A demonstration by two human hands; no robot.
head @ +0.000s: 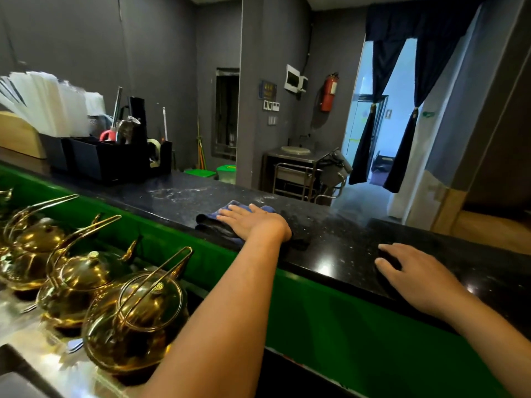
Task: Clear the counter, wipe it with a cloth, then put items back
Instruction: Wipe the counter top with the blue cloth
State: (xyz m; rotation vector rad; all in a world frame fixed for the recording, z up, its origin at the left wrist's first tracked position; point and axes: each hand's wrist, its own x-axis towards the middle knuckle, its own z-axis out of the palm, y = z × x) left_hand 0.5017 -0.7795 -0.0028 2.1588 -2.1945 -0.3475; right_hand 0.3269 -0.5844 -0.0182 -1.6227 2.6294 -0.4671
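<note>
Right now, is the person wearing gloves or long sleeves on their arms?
No. Both arms are bare as far as the picture shows, with no sleeves in view. The left hand and the right hand have no gloves, and I see no rings, watch or bracelet on the fingers or wrists.

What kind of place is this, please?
Probably a restaurant or tea house service counter: a row of brass teapots on the lower shelf, a black caddy holding tools and paper sleeves, and a dark stone counter.
</note>
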